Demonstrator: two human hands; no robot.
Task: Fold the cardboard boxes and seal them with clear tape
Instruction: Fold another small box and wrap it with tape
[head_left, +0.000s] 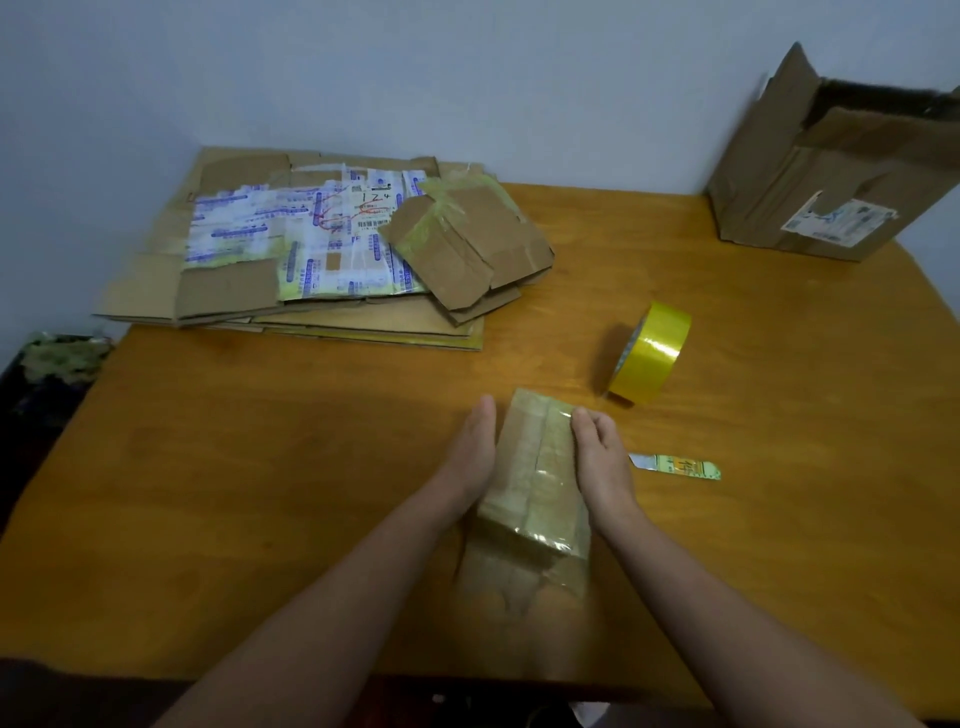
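both forearms extended forward; left hand (467, 457) and right hand (602, 462) flat, fingers straight, palms facing inward.

Small taped cardboard box (535, 483) held between two hands on a wooden table (260, 467).
Left hand (470, 457) lies flat against the box's left side with its fingers straight; right hand (602, 462) presses the right side. Roll of yellowish clear tape (649, 353) stands on edge just beyond the box. Small cutter (675, 466) lies right of the right hand. Stack of flattened cardboard (291, 260), labels uppermost, sits at far left. Large open box (831, 171) stands at the far right corner.
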